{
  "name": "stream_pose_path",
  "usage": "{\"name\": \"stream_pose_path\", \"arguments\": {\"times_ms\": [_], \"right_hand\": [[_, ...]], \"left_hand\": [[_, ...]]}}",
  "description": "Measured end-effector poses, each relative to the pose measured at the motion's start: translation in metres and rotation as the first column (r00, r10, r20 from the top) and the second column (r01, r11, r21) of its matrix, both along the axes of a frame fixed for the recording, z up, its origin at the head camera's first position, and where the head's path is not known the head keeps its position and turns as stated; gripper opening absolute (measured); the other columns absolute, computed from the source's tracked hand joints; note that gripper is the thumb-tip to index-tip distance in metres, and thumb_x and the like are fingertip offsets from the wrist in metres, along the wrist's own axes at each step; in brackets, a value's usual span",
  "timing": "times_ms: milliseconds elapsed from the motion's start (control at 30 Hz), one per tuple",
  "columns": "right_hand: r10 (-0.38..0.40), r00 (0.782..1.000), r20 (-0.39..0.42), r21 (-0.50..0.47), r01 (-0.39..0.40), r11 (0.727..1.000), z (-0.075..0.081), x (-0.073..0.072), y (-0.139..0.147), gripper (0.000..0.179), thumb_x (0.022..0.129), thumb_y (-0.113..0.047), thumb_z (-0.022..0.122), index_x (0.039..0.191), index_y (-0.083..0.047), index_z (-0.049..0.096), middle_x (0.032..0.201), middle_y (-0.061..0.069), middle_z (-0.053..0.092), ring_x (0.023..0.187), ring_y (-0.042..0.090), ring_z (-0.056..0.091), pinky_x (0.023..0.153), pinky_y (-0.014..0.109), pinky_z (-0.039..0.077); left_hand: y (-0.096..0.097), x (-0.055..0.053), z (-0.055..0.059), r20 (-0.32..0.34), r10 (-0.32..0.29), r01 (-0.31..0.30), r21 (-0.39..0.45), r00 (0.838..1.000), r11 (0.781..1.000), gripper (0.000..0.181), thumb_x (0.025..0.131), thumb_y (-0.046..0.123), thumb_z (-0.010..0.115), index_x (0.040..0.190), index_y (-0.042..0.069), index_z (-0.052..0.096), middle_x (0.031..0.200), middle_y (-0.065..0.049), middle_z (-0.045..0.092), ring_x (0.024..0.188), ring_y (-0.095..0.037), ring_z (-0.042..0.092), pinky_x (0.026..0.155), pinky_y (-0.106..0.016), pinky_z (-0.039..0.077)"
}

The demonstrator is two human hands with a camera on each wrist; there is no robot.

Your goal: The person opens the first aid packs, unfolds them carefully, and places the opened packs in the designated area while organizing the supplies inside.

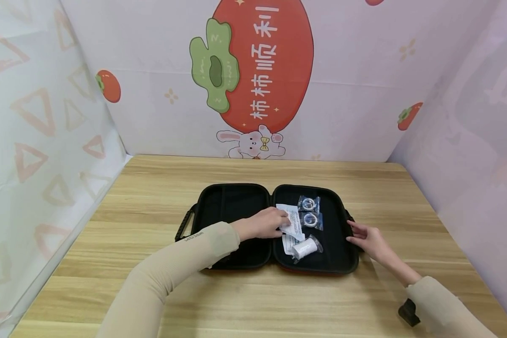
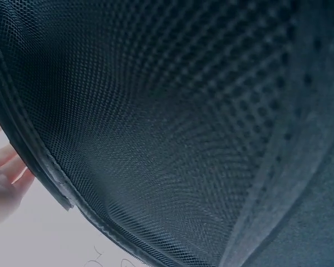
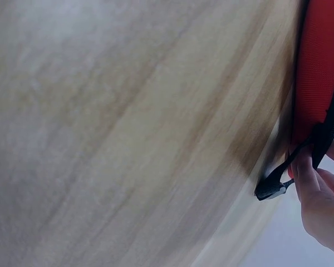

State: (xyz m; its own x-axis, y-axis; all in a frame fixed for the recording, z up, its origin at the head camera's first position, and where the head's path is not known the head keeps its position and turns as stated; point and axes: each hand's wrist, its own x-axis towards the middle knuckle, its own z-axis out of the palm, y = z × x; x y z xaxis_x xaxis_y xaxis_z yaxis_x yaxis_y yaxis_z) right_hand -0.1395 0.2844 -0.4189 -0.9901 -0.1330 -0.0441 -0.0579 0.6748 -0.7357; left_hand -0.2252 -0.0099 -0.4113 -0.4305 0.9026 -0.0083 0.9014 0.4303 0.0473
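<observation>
An unfolded zip case (image 1: 236, 260), black inside, lies on the table with both halves showing. My left hand (image 1: 264, 223) holds a white printed packet (image 1: 295, 220) over its right half, fingers at the packet's left edge. Another printed packet (image 1: 288, 244) lies below it, partly under a white roll in clear wrap (image 1: 305, 248). Beside them are two blue-and-clear packets with white rings, one (image 1: 309, 204) above the other (image 1: 311, 220). My right hand (image 1: 369, 239) grips the case's right rim by its handle (image 3: 275, 183); the case's red outer side (image 3: 320, 67) shows there.
Another black handle (image 1: 186, 223) sticks out from the case's left side. A mesh pocket (image 2: 156, 144) fills much of the left wrist view. The wooden table (image 1: 279, 305) meets a printed backdrop (image 1: 342, 117) behind and at both sides.
</observation>
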Motion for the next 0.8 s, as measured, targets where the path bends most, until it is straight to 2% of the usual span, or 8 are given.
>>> {"name": "stream_pose_path", "arguments": {"times_ms": [100,200,333,400,533,600,700,800], "right_hand": [[0.006,1.000,-0.003,0.000,-0.006,1.000,-0.001,0.000,0.001,0.047,0.083,-0.002,0.057,0.124,0.014,0.041,0.112,0.039,0.047,0.099,0.044,0.052,0.075,0.037,0.049],[0.012,1.000,-0.005,-0.002,-0.012,1.000,-0.001,0.000,0.001,0.047,0.083,-0.002,0.057,0.124,0.014,0.040,0.112,0.039,0.047,0.099,0.044,0.052,0.075,0.037,0.049],[0.011,1.000,-0.005,-0.010,-0.011,1.000,-0.001,0.000,0.001,0.047,0.084,-0.001,0.057,0.124,0.015,0.040,0.114,0.039,0.045,0.099,0.044,0.052,0.075,0.037,0.049],[0.008,1.000,-0.006,-0.015,-0.008,1.000,0.000,0.000,0.000,0.047,0.084,-0.001,0.057,0.124,0.015,0.040,0.114,0.039,0.045,0.099,0.044,0.052,0.074,0.036,0.049],[0.001,1.000,-0.011,-0.023,-0.002,1.000,0.000,0.000,0.000,0.047,0.083,-0.002,0.058,0.123,0.015,0.040,0.114,0.039,0.045,0.099,0.044,0.052,0.074,0.036,0.049],[0.002,1.000,-0.014,-0.026,-0.003,1.000,-0.001,0.000,0.000,0.047,0.083,-0.002,0.058,0.123,0.016,0.040,0.114,0.039,0.045,0.099,0.044,0.052,0.074,0.036,0.049],[0.002,1.000,-0.014,-0.024,-0.002,1.000,-0.002,-0.001,0.001,0.046,0.083,-0.001,0.058,0.123,0.015,0.041,0.114,0.039,0.045,0.099,0.044,0.052,0.074,0.036,0.049],[0.007,1.000,-0.014,-0.022,-0.008,1.000,-0.002,-0.001,0.002,0.046,0.083,-0.001,0.057,0.124,0.015,0.041,0.114,0.039,0.045,0.100,0.044,0.052,0.075,0.035,0.049]], "left_hand": [[-0.001,-0.001,0.001,0.046,0.004,-0.007,0.071,0.999,0.997,0.025,0.080,0.011,0.058,0.104,0.013,0.065,0.106,-0.003,0.059,0.098,-0.013,0.055,0.085,-0.025,0.042],[-0.003,-0.002,0.003,0.082,0.030,-0.042,0.145,0.996,0.989,0.022,0.081,0.008,0.057,0.100,0.013,0.066,0.103,-0.001,0.060,0.094,-0.011,0.057,0.081,-0.023,0.044],[-0.003,-0.002,0.006,0.126,0.077,-0.108,0.261,0.989,0.959,0.019,0.082,0.007,0.056,0.097,0.013,0.066,0.098,0.001,0.061,0.090,-0.010,0.057,0.076,-0.020,0.044],[-0.002,-0.002,0.009,0.160,0.092,-0.141,0.330,0.983,0.933,0.018,0.083,0.007,0.056,0.096,0.012,0.066,0.095,0.001,0.061,0.086,-0.009,0.057,0.074,-0.019,0.045],[0.000,-0.003,0.016,0.239,0.103,-0.205,0.454,0.966,0.867,0.012,0.082,0.005,0.058,0.091,0.008,0.066,0.086,0.000,0.062,0.073,-0.008,0.054,0.066,-0.017,0.043],[0.000,-0.004,0.018,0.292,0.103,-0.244,0.501,0.951,0.830,0.010,0.082,0.004,0.059,0.088,0.006,0.066,0.083,-0.002,0.063,0.068,-0.008,0.053,0.062,-0.016,0.042],[0.000,-0.007,0.021,0.389,0.109,-0.323,0.542,0.915,0.776,0.008,0.082,0.004,0.060,0.087,0.004,0.065,0.082,-0.004,0.064,0.067,-0.009,0.055,0.061,-0.015,0.043],[-0.002,-0.009,0.025,0.484,0.104,-0.400,0.562,0.869,0.724,0.007,0.081,0.005,0.061,0.087,0.003,0.064,0.083,-0.006,0.064,0.071,-0.010,0.057,0.063,-0.015,0.045]]}}
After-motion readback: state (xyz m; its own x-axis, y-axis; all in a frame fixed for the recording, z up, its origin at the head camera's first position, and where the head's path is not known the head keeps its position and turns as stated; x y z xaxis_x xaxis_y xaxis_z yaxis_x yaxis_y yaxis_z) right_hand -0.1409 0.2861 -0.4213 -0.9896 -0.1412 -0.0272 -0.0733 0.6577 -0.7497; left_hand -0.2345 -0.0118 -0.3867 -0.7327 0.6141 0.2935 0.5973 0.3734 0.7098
